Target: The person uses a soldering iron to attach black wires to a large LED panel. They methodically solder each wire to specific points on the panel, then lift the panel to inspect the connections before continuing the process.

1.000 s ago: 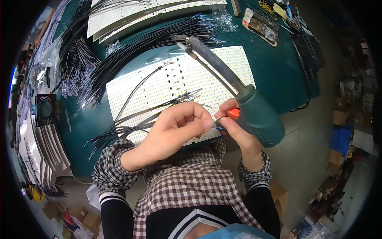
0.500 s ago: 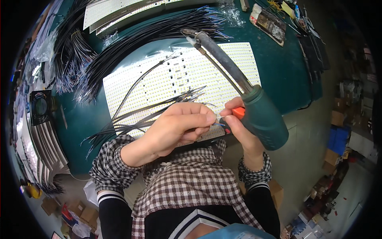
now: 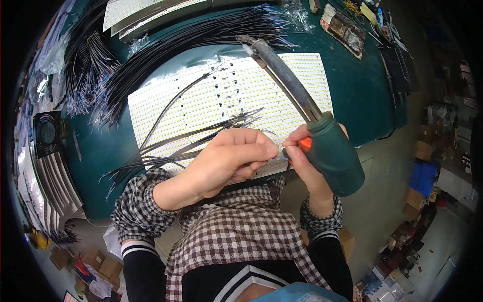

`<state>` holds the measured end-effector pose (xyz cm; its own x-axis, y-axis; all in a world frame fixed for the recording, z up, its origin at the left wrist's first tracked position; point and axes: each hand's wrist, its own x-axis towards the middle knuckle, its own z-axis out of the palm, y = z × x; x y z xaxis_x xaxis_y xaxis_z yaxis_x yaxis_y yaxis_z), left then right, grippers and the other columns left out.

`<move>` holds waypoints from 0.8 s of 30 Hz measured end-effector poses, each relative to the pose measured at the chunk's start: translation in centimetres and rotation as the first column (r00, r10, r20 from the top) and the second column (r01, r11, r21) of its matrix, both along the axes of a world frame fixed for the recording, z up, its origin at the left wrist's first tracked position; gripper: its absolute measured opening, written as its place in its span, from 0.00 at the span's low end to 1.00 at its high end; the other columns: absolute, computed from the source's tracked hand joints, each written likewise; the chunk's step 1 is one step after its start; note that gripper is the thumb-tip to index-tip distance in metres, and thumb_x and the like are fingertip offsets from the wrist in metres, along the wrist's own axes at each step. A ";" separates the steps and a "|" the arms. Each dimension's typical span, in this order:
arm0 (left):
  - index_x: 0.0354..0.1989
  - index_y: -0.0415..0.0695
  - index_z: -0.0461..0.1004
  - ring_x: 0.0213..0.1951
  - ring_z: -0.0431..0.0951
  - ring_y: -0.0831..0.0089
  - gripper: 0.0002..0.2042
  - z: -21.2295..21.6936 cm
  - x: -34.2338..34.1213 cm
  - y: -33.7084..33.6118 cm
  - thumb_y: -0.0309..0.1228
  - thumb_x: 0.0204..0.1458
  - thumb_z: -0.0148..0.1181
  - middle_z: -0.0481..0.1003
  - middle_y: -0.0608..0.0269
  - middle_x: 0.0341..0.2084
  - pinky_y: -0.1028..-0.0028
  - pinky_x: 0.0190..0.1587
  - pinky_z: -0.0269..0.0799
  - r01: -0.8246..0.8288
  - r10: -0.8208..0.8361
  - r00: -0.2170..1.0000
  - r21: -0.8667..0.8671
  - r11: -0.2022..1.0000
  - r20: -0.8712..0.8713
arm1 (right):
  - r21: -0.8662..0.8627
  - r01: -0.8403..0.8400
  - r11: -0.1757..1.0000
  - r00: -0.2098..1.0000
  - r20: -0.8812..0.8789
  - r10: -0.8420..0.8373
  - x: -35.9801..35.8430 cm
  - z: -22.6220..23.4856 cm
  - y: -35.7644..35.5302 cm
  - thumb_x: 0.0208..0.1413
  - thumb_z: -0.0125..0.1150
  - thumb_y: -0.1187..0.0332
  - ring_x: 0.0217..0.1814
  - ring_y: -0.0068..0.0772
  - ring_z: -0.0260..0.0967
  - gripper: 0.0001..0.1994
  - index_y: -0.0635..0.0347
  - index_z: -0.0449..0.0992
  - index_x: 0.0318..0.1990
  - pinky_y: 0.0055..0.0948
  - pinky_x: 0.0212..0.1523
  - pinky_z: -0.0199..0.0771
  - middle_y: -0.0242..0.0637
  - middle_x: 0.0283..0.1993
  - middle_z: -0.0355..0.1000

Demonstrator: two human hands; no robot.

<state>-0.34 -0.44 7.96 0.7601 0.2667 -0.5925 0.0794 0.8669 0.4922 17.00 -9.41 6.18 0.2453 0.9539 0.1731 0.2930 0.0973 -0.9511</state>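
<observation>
A soldering gun (image 3: 336, 156) with a green handle and an orange-red trigger rests in my right hand (image 3: 313, 176). Its long metal barrel points up and away over the white LED panel (image 3: 302, 73). The right thumb and a finger also pinch a dark bit of cable near the trigger. Closed fingertips of my left hand (image 3: 221, 156) grip a thin wire (image 3: 283, 159), blue and pale, which runs across to the right fingertips. Loose black cables (image 3: 186, 137) lie over the panel's near left part, just beyond the left hand.
A thick bundle of black cables (image 3: 166, 50) curves behind the panel on the green table (image 3: 365, 108). At left stand a small black fan (image 3: 47, 133) and stacked panels (image 3: 56, 176). A stained flat block (image 3: 343, 29) lies at the back right, near scattered tools.
My fingertips have drawn slightly apart, showing more blue wire and a dark cable end at the right thumb. The soldering gun's tip has shifted a little to the right.
</observation>
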 end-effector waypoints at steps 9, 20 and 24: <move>0.33 0.39 0.72 0.22 0.58 0.91 0.06 -0.1 0.6 -1.2 0.30 0.58 0.55 0.66 0.77 0.21 0.86 0.24 0.52 -0.078 0.076 0.997 0.293 0.953 0.018 | -0.025 0.034 0.999 0.994 -0.103 -0.037 0.1 -1.7 -1.5 0.43 0.69 0.78 0.38 0.22 0.70 0.23 0.67 0.66 0.48 0.22 0.40 0.71 0.38 0.39 0.71; 0.34 0.40 0.71 0.24 0.59 0.91 0.05 1.1 -0.2 -0.8 0.28 0.56 0.58 0.67 0.76 0.24 0.87 0.25 0.52 -0.044 0.032 0.999 0.353 0.934 0.040 | -0.005 0.363 0.932 0.856 -0.392 -0.336 4.4 -1.5 0.1 0.47 0.57 0.86 0.34 0.26 0.71 0.17 0.65 0.68 0.46 0.24 0.35 0.72 0.38 0.35 0.72; 0.35 0.40 0.71 0.23 0.58 0.91 0.05 0.7 -0.3 -0.6 0.28 0.56 0.58 0.67 0.76 0.23 0.87 0.24 0.51 -0.036 0.024 0.999 0.357 0.933 0.038 | -0.062 0.330 0.942 0.719 -0.630 -0.294 5.1 -1.5 -0.3 0.48 0.56 0.85 0.37 0.30 0.71 0.16 0.63 0.68 0.46 0.28 0.38 0.74 0.42 0.39 0.71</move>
